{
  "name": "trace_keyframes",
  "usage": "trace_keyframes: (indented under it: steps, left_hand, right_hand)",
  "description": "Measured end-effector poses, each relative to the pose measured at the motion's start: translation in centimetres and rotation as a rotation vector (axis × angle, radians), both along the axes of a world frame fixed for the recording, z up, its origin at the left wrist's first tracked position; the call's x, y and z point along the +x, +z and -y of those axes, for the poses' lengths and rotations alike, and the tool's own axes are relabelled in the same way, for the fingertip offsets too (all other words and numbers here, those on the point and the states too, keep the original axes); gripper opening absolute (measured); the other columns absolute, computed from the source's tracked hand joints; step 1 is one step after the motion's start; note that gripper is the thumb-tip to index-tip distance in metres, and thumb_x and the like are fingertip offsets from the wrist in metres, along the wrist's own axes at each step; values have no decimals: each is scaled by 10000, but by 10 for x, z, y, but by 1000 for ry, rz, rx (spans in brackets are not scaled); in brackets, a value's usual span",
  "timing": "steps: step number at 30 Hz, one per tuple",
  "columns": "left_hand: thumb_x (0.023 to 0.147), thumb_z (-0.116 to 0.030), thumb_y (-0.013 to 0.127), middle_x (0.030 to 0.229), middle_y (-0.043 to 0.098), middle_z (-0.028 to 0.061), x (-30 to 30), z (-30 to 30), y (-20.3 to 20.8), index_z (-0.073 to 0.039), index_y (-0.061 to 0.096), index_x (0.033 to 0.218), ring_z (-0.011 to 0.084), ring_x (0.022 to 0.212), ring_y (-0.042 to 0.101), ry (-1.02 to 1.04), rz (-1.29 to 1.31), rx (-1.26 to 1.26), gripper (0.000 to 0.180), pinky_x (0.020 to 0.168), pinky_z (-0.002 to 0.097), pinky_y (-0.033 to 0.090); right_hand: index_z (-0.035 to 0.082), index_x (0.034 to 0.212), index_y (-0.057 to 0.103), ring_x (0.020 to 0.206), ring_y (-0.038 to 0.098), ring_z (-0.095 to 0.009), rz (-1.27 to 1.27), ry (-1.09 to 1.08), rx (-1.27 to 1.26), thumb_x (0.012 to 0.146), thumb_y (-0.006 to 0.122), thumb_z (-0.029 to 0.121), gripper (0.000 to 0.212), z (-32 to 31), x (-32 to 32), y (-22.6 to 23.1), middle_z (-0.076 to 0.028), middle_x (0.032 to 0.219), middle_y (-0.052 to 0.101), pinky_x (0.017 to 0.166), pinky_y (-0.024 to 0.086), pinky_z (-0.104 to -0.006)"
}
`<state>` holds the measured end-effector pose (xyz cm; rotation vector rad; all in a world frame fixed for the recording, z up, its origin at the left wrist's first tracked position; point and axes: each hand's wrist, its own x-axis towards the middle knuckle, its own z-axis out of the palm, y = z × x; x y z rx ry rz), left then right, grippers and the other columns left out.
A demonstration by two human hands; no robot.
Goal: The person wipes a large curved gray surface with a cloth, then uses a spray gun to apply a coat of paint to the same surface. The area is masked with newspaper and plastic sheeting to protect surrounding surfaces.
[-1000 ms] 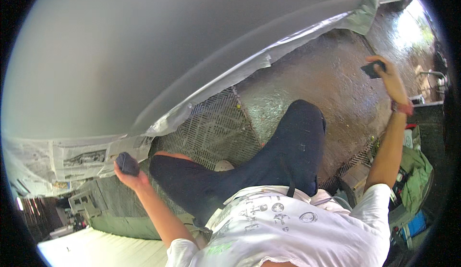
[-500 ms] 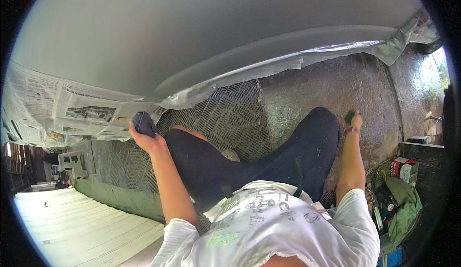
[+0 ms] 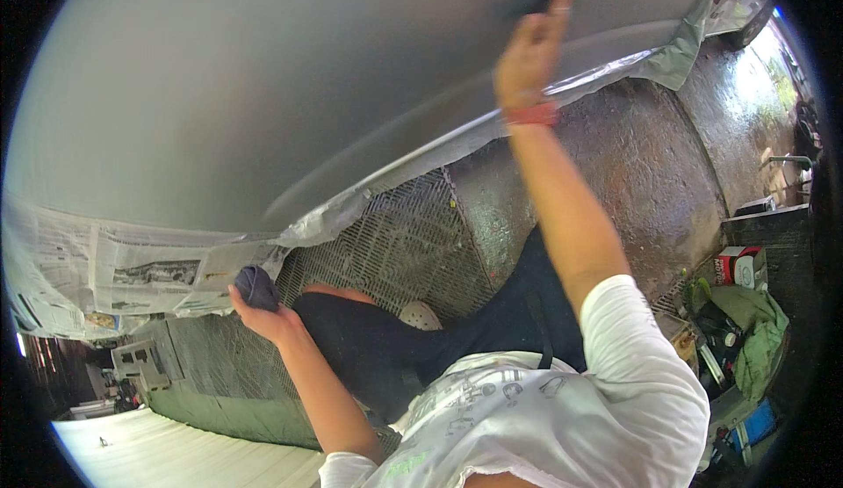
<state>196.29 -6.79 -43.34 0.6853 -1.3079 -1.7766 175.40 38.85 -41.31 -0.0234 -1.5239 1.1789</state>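
Observation:
A large smooth grey panel [image 3: 219, 93], looking like part of a vehicle body, spans the upper picture. Out over its right part reaches my right hand [image 3: 527, 62], with a red band at the wrist. Its fingers hold a small dark pad [image 3: 540, 3] at the panel surface; motion blur and the fingers hide the pad's exact kind. Low on the left, my left hand [image 3: 268, 319] grips a wadded dark grey cloth [image 3: 255, 288], palm up, beside my knee. That cloth is close to the newspaper [image 3: 158, 273] hanging from the panel's lower edge.
Clear plastic masking [image 3: 342, 216] trims the panel's lower edge. Below lie ridged matting [image 3: 378, 251] and a wet-looking dark floor [image 3: 615, 150]. At right are a red and white box [image 3: 738, 266] and green cloth [image 3: 751, 330]. A pale corrugated sheet [image 3: 193, 444] lies lower left.
My right hand has swung from beside my right knee up and leftward to the panel, carrying the dark pad. My left hand still holds the cloth, slightly lower in the picture; the view has shifted.

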Motion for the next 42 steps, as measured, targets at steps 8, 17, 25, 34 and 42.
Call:
trace_keyframes:
  steps: [8,17,25,34,42]
  left_hand:
    - [989,-408,643,1116,689,89,-9,-24,5,-8,654,1192,237,1000,667,3,95,-128,449,923,397,514]
    - [1005,-428,606,1216,654,88,30,27,1,-30,614,1287,244,1088,635,47,121,-101,488,944,395,492]
    - [1002,-435,609,1307,638,138,-30,6,-10,19,580,1364,293,1193,617,-40,206,-136,582,1044,438,472]
    - [1006,-322,613,1285,663,162,-5,-18,17,28,646,1296,371,1181,634,99,201,18,456,1084,520,486]
    - [967,-423,663,1204,646,111,-40,30,-30,-13,647,1210,292,1083,639,-82,147,-149,477,994,435,499]
  right_hand:
    - [98,1648,177,1565,80,-463,107,-20,1227,983,507,494,841,224,-1,-114,-209,1708,122,1266,60,-596]
    - [41,1654,-8,1587,-71,-407,173,-228,-77,1051,435,330,802,-59,-53,-39,-235,1716,-49,1273,-16,-557]
    - [122,1639,254,1600,113,-278,-143,-58,798,970,557,546,848,165,-11,-2,-124,1724,146,1274,82,-605]
    - [-69,1616,112,1573,114,-441,49,-444,103,1038,465,360,802,-132,-66,55,-311,1677,124,1276,68,-560]
    - [-22,1599,255,1579,171,-365,-139,-155,774,944,524,617,955,53,-32,67,-232,1682,218,1274,94,-574]
